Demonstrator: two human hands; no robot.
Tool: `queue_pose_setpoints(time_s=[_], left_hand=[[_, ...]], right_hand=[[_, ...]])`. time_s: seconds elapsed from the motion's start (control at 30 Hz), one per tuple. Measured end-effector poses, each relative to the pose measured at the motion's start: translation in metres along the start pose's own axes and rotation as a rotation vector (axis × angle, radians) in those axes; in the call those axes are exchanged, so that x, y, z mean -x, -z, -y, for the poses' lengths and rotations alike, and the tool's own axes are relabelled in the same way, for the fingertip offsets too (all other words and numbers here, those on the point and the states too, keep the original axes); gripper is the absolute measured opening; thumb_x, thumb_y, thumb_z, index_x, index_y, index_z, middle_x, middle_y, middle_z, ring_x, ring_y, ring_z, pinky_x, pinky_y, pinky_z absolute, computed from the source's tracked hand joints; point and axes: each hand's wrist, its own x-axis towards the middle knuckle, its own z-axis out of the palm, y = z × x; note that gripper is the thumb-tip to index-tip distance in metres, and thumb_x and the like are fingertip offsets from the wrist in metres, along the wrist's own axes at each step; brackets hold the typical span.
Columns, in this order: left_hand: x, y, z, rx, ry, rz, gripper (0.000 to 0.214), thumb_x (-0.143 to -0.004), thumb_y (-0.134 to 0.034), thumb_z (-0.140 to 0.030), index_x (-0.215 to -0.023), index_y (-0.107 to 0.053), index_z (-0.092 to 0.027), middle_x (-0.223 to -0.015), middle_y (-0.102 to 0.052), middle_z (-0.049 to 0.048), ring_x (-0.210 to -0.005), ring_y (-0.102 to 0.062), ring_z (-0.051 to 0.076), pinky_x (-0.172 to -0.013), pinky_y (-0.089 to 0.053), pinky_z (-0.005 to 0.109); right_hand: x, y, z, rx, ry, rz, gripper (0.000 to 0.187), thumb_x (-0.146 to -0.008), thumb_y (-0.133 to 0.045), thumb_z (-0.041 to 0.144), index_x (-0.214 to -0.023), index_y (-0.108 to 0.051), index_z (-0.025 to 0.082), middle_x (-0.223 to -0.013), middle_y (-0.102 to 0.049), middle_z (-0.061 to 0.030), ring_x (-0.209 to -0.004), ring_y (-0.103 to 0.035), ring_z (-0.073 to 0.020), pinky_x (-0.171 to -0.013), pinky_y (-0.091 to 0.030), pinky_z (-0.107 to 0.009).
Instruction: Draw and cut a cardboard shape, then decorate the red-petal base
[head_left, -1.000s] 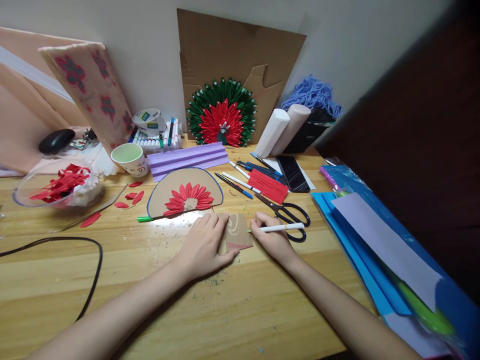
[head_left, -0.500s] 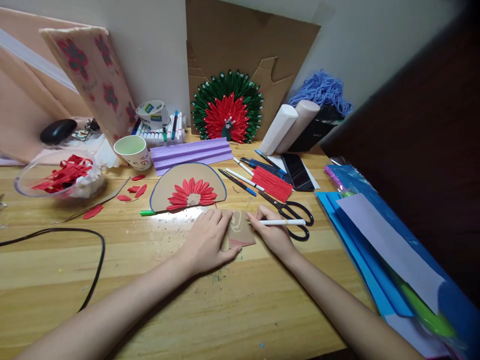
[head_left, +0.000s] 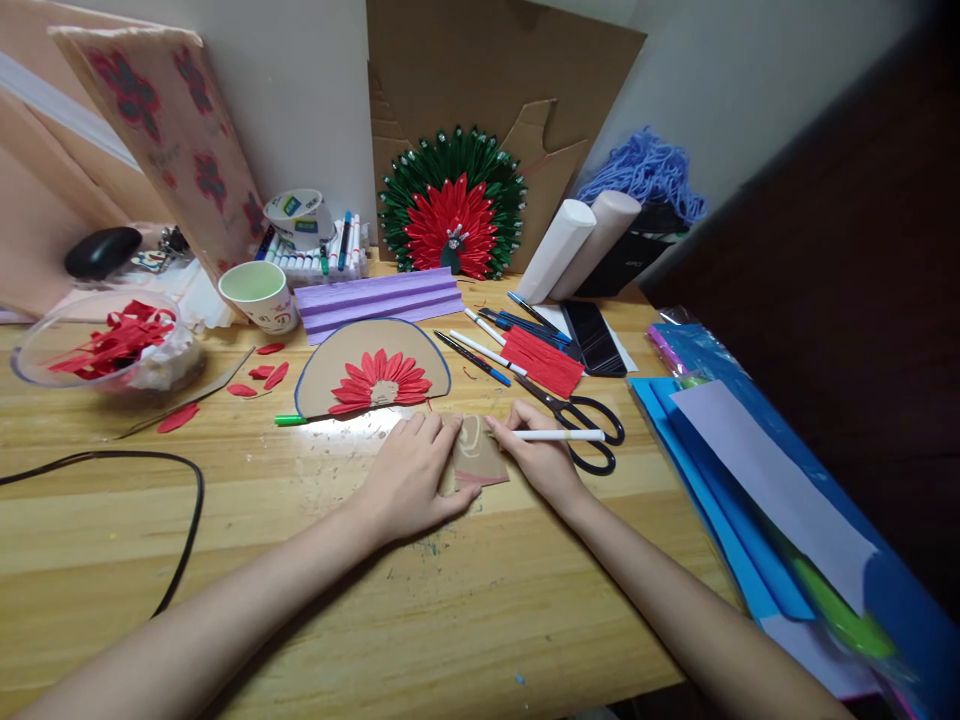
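On the wooden tabletop lies a small brown piece of cardboard (head_left: 487, 462) with a pale curved outline on it and a reddish strip along its lower edge. My left hand (head_left: 415, 475) rests on its left side, fingers laid down and thumb spread away below. A slim white marker (head_left: 562, 435) is pinched in my right hand (head_left: 541, 462), its tip end at the upper right of the cardboard, mostly covered by the fingers. Black-handled scissors (head_left: 592, 430) lie just beyond that hand. Behind the cardboard sits a blue-edged cardboard half-round (head_left: 330, 375) with red paper petals (head_left: 382, 372).
A green-and-red peacock decoration (head_left: 454, 215) leans on a cardboard sheet (head_left: 495, 70). At left stand a paper cup (head_left: 259, 300) and a clear bowl (head_left: 45, 350) of red scraps. Blue folders (head_left: 720, 480) edge the right side; a black cable (head_left: 195, 520) curves at left.
My view has shifted slightly. The marker and my right fingers have moved a little to the left over the cardboard; my left hand stays on it.
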Motion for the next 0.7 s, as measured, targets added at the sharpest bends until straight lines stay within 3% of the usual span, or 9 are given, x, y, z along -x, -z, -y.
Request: queue_pose_setpoints(time_s=[0.5,0.7], left_hand=[[-0.0002,0.0002,0.0002,0.0,-0.012,-0.003,0.054,-0.079,-0.051,-0.049,-0.12,-0.046,-0.014,-0.1,-0.053,0.0117,-0.09,-0.048,0.028,-0.079,-0.04,0.041],[0.0001,-0.0005,0.0005,-0.015,-0.003,-0.008,0.059,-0.078,-0.051,-0.052,-0.123,-0.044,-0.014,-0.101,-0.053,0.0115,-0.092,-0.047,0.028,-0.08,-0.039,0.041]], right_hand=[[-0.0032,-0.005,0.0039,-0.089,-0.015,0.082,0.033,-0.073,-0.07,0.039,-0.06,-0.048,0.019,-0.057,-0.052,0.0038,-0.054,-0.047,-0.0112,-0.053,-0.036,-0.024],[-0.0075,-0.0017,0.003,-0.274,-0.052,-0.132,0.024,-0.073,-0.069,0.037,-0.075,-0.051,0.021,-0.068,-0.054,0.003,-0.061,-0.051,-0.0117,-0.057,-0.041,-0.023]])
